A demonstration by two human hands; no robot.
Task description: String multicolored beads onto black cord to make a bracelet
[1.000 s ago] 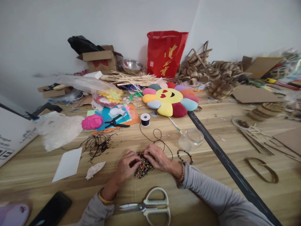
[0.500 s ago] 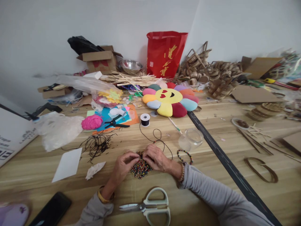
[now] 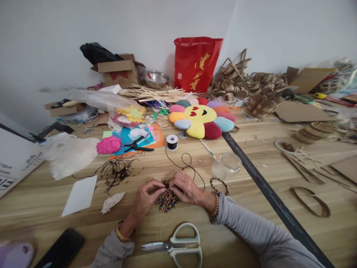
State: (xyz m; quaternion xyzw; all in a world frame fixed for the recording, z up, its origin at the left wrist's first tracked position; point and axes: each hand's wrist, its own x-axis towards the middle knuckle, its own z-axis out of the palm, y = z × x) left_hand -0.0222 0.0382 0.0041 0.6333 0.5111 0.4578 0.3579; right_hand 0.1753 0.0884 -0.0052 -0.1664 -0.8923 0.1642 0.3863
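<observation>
Over a pile of small multicoloured beads [image 3: 166, 203], my left hand [image 3: 147, 193] pinches with thumb and forefinger; whatever is at its fingertips is too small to make out. My right hand [image 3: 187, 187] is closed beside it, its fingertips almost meeting the left ones above the pile. A thin black cord [image 3: 192, 168] runs in loops from a spool [image 3: 172, 142] toward my right hand, where its end is hidden. A beaded bracelet [image 3: 219, 185] lies by my right wrist. White-handled scissors [image 3: 178, 245] lie partly spread in front of the beads.
A glass jar [image 3: 230, 163] stands right of the cord. Black cord scraps [image 3: 117, 173], white paper [image 3: 80, 195] and a phone [image 3: 60, 248] lie left. Behind are black-handled pliers [image 3: 138, 146], pink yarn [image 3: 108, 144], a flower cushion [image 3: 202, 117] and a red bag [image 3: 196, 65].
My hands stay in almost the same place over the beads, with only a slight shift at the fingertips. Everything else lies as before.
</observation>
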